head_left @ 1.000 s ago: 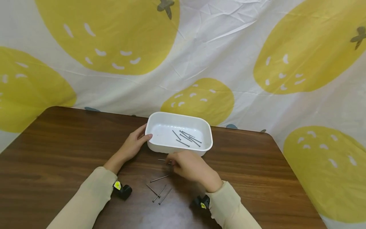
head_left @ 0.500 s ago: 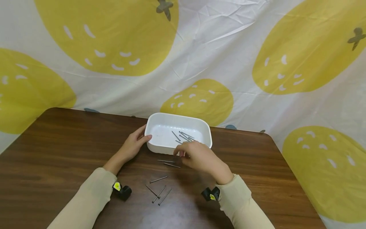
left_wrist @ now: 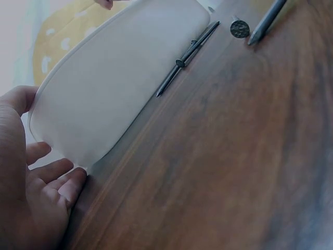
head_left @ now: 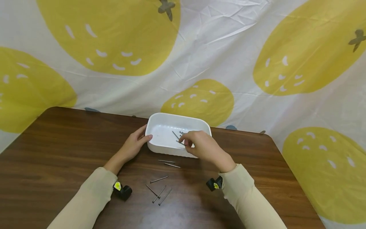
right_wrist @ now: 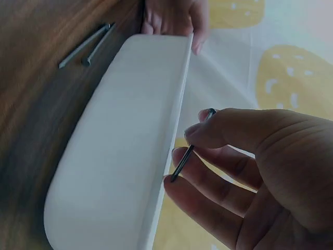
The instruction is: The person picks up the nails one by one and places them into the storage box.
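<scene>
A white rectangular tray (head_left: 154, 145) stands on the brown table (head_left: 57, 149) with several grey nails (head_left: 175, 134) inside. My right hand (head_left: 197, 144) is over the tray's near right part and pinches one nail (right_wrist: 190, 148) between thumb and finger. My left hand (head_left: 132, 145) holds the tray's left end (left_wrist: 57, 130), thumb on the rim, fingers against the outer wall. Two nails (head_left: 169, 163) lie just in front of the tray, and several more nails (head_left: 159, 189) lie nearer to me.
A white cloth with large yellow fruit shapes (head_left: 200, 63) hangs behind the table. The table's rounded far right corner (head_left: 267, 135) is close to the tray. Small black wrist cameras (head_left: 122, 190) sit at both sleeves.
My right hand has lifted a nail from the table in front of the tray and moved away from me, over the tray. The left hand has stayed on the tray.
</scene>
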Motion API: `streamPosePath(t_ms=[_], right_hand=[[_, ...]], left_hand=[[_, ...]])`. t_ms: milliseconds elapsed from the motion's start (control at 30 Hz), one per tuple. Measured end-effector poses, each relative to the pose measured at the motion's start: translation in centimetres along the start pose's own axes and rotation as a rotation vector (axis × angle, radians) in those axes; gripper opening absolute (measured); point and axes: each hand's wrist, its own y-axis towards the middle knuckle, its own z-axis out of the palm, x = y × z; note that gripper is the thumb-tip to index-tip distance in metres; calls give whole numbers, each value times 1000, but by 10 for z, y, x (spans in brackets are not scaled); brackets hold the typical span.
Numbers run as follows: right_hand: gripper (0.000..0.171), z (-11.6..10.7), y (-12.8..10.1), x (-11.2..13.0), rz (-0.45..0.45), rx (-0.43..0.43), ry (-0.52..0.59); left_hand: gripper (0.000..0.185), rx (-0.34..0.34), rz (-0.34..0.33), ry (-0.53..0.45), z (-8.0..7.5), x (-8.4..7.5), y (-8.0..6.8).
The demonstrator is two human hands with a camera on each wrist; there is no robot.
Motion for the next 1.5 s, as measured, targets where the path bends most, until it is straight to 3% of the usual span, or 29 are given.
streamPosePath(t_ms=[333, 833, 1200, 1500], right_hand=[[24, 2, 10, -27, 80, 59, 34], [19, 31, 34, -51, 106, 97, 161], [21, 45, 42, -60, 229, 158, 117], [21, 49, 46, -60, 246, 154, 91]], left_hand=[[65, -1, -4, 2, 1, -1, 0], [65, -3, -1, -10, -1, 1, 1], [65, -2, -7, -10, 0, 0, 0], [63, -8, 8, -12, 0, 0, 1]])
